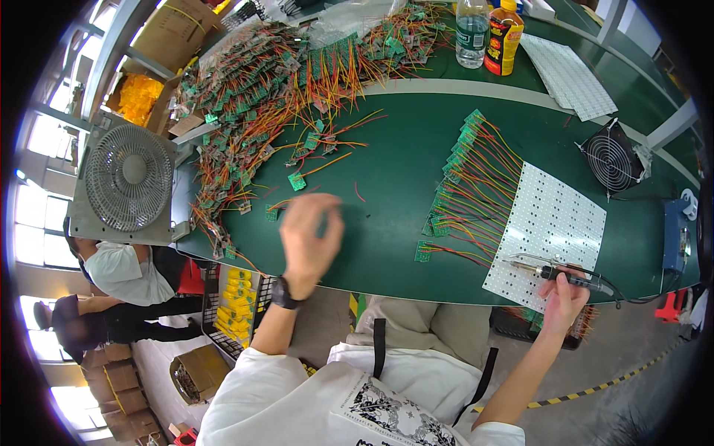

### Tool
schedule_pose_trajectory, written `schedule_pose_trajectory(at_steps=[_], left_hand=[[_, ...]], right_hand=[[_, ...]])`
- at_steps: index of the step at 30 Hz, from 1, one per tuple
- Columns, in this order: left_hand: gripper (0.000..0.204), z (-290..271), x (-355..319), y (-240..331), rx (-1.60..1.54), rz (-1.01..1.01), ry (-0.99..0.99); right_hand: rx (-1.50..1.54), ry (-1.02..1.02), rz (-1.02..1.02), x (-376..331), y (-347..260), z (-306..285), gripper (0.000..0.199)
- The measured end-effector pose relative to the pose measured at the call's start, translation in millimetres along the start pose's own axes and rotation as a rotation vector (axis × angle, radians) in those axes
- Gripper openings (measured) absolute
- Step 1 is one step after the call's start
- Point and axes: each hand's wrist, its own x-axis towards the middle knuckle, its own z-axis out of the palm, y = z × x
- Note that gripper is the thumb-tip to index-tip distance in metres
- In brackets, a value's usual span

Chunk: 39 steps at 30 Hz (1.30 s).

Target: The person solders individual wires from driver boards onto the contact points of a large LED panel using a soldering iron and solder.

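Open green table between left hand and the row of small wired boards; heap of wired boards blocks the far left, white panel and small fan the right.

A long workbench with a dark green top and a pale strip along its length curves across the view. A grey box fan stands at its left end, a small black fan toward the right. Bright daylight comes through windows at far left. Cardboard boxes sit on the grey floor, crossed by a yellow-and-black striped line.
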Motion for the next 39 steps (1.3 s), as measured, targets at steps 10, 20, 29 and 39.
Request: schedule_pose_trajectory(at_steps=[10, 20, 29, 39], left_hand=[[0.022, -69, -26, -116, -0.105, -0.453, -0.250], [0.020, -89, -42, -123, -0.179, -0.565, -0.417], [0.017, -90, -52, -115, -0.468, -0.717, -0.502], [0.020, -84, -54, -104, -0.551, -0.785, -0.513]], right_hand=[[-0.004, -0.014, 0.002, 2, 1, 4, 0.022], [0.011, -0.053, -0.023, 3, -1, 7, 0.022], [0.001, -0.044, -0.022, 1, 0, 3, 0.024], [0.012, -0.014, -0.019, 2, -7, 15, 0.020]])
